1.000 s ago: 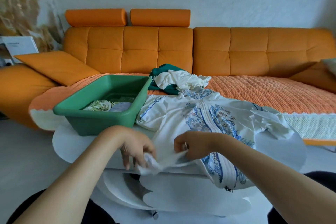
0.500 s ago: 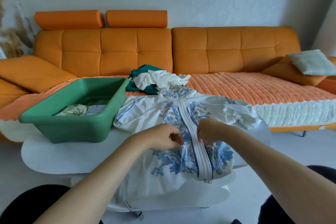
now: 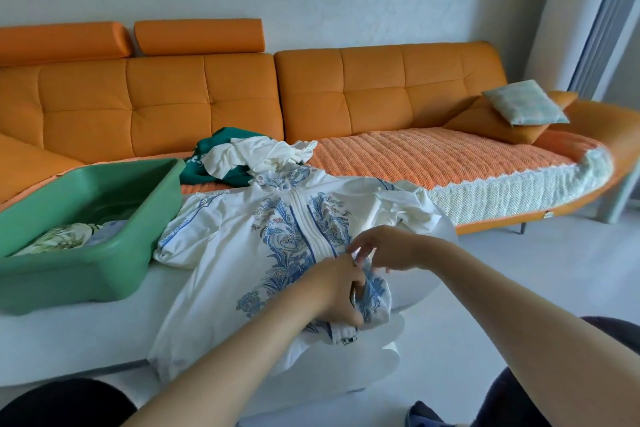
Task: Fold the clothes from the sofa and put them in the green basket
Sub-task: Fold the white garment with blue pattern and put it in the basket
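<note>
A white jacket [image 3: 242,253] with a blue pattern lies spread front-up on a white table [image 3: 69,329], collar toward the sofa [image 3: 381,94] at twelve o'clock and hem hanging over the near edge at six. Both hands meet on its lower front, just right of the zipper band.

The left hand [image 3: 337,291] has its fingers curled tight into the patterned cloth near the hem, holding a bunched handful. The metal zipper end [image 3: 344,336] sits just below it at six o'clock. The right hand [image 3: 384,248] lies at about one o'clock from the left, close to it. Its bent fingertips [image 3: 358,253] pinch the top of the same raised fold, a narrow hold. The rest of the jacket stretches away from the hands toward ten and eleven o'clock, one sleeve puffed out beside the green basket [image 3: 86,270].

The basket stands on the table at nine o'clock from the hands, touching the sleeve, with folded clothes [image 3: 65,239] inside. A loose pile of green and white clothes [image 3: 242,159] sits on the sofa seat at eleven o'clock, just behind the collar. A pale pillow [image 3: 523,102] rests at the sofa's far end, at two o'clock.
</note>
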Tool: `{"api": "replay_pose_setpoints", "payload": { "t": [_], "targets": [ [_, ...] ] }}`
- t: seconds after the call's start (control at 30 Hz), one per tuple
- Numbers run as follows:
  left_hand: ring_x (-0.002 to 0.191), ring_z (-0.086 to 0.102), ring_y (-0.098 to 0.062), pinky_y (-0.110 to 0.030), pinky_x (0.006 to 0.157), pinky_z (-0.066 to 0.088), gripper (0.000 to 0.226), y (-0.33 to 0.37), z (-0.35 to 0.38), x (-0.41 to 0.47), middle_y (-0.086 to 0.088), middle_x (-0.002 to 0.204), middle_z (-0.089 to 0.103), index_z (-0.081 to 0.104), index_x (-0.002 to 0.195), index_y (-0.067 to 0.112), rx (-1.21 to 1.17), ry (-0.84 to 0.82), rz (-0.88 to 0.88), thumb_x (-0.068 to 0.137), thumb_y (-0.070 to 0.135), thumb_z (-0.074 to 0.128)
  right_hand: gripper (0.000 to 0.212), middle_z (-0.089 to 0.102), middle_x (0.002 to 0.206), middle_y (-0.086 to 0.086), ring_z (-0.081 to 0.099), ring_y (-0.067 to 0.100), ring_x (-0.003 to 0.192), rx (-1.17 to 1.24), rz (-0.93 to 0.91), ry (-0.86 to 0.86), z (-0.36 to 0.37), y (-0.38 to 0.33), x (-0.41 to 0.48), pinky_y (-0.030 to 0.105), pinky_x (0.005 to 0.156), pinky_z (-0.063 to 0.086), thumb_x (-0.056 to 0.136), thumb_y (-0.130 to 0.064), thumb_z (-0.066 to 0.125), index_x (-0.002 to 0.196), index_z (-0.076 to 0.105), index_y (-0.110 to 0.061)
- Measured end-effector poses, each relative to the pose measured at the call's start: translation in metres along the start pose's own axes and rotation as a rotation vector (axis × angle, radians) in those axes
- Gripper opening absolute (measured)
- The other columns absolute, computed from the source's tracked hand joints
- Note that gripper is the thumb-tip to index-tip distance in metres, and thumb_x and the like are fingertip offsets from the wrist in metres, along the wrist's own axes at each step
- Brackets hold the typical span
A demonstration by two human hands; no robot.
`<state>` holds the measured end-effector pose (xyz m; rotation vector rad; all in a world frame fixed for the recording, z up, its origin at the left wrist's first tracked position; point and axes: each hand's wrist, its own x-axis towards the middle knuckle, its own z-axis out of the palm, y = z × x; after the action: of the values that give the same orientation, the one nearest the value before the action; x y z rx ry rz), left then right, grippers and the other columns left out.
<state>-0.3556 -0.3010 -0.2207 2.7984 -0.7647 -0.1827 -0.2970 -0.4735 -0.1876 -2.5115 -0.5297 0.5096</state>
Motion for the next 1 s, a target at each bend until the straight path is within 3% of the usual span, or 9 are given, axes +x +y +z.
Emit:
{"api": "replay_pose_setpoints", "payload": {
  "t": [0.07,0.13,0.3,0.4,0.47,0.63,0.7,0.87,1.0],
  "targets": [
    [0.069,0.062,-0.001,-0.024,0.062,0.049,0.01,-0.007,-0.005,0.003,0.011,0.078,0.068,0.065,0.069,0.032,-0.166,-0.054,-0.059,0.073,0.035,0.074,0.057,0.073,0.098,-0.02,0.071,0.003,0.088,0.088,-0.058,-0.016,0.001,0.003,0.003,0.02,0.071,0.055,0.084,0.012,0.048,0.12,0.064,-0.03],
    [0.073,0.062,0.0,-0.023,0.063,0.047,0.01,-0.019,-0.013,0.004,0.013,0.081,0.068,0.066,0.076,0.033,-0.274,-0.04,-0.128,0.084,0.033,0.072,0.05,0.074,0.101,-0.014,0.071,0.004,0.093,0.162,-0.071,-0.017,0.004,0.006,0.007,0.022,0.077,0.056,0.087,0.015,0.048,0.117,0.061,-0.024],
    [0.067,0.061,-0.012,-0.037,0.066,0.052,0.017,-0.031,-0.021,-0.002,0.002,0.082,0.069,0.064,0.083,0.028,-0.513,0.132,-0.217,0.089,0.044,0.068,0.046,0.073,0.108,-0.008,0.068,0.004,0.107,0.095,-0.09,-0.029,0.004,0.011,0.016,0.011,0.068,0.049,0.077,0.021,0.043,0.096,0.058,-0.018],
    [0.069,0.057,-0.002,-0.028,0.059,0.044,0.049,-0.003,-0.004,-0.005,0.016,0.08,0.061,0.059,0.08,0.034,-0.281,0.052,-0.192,0.065,0.08,0.061,0.043,0.073,0.111,-0.004,0.068,0.008,0.107,0.086,-0.09,0.007,0.004,0.013,0.024,0.022,0.087,0.055,0.075,0.02,0.061,0.089,0.061,-0.021],
    [0.073,0.054,-0.001,-0.028,0.062,0.043,0.06,0.016,0.007,-0.002,0.016,0.083,0.058,0.059,0.077,0.028,-0.054,0.088,-0.202,0.06,0.086,0.057,0.04,0.074,0.113,-0.002,0.069,0.007,0.105,0.119,-0.074,0.032,0.004,0.016,0.026,0.025,0.09,0.056,0.075,0.02,0.065,0.087,0.065,-0.017],
    [0.074,0.065,-0.021,-0.033,0.066,0.052,0.033,0.021,0.01,0.011,0.0,0.075,0.068,0.065,0.078,0.015,-0.082,0.026,-0.196,0.091,0.045,0.059,0.043,0.074,0.108,-0.017,0.066,-0.004,0.104,0.068,-0.085,0.083,0.003,0.019,0.017,0.026,0.099,0.052,0.087,0.005,0.062,0.074,0.075,-0.034],
    [0.063,0.058,-0.022,-0.031,0.058,0.044,0.035,0.015,0.008,0.011,0.0,0.067,0.062,0.059,0.069,0.018,-0.104,-0.006,-0.188,0.095,0.04,0.057,0.041,0.072,0.107,-0.026,0.062,-0.01,0.105,0.03,-0.084,0.08,0.003,0.016,0.013,0.021,0.101,0.048,0.092,-0.005,0.061,0.075,0.077,-0.039],
    [0.093,0.062,-0.018,-0.034,0.079,0.05,0.017,-0.013,-0.012,0.007,0.001,0.1,0.066,0.06,0.097,0.022,-0.661,0.24,-0.304,0.103,0.032,0.049,0.024,0.069,0.091,-0.017,0.061,0.004,0.091,0.232,-0.004,0.054,0.001,0.01,0.002,0.016,0.079,0.045,0.084,-0.017,0.06,0.096,0.078,-0.026],
    [0.076,0.06,-0.016,-0.025,0.06,0.046,0.019,-0.03,-0.045,0.003,-0.005,0.091,0.062,0.056,0.095,0.018,-1.047,0.331,-0.385,0.106,0.029,0.046,0.019,0.055,0.067,-0.012,0.047,0.005,0.062,0.25,-0.068,0.205,0.008,-0.012,0.007,0.016,0.055,0.034,0.086,-0.035,0.074,0.077,0.068,-0.02]
  ]
}}
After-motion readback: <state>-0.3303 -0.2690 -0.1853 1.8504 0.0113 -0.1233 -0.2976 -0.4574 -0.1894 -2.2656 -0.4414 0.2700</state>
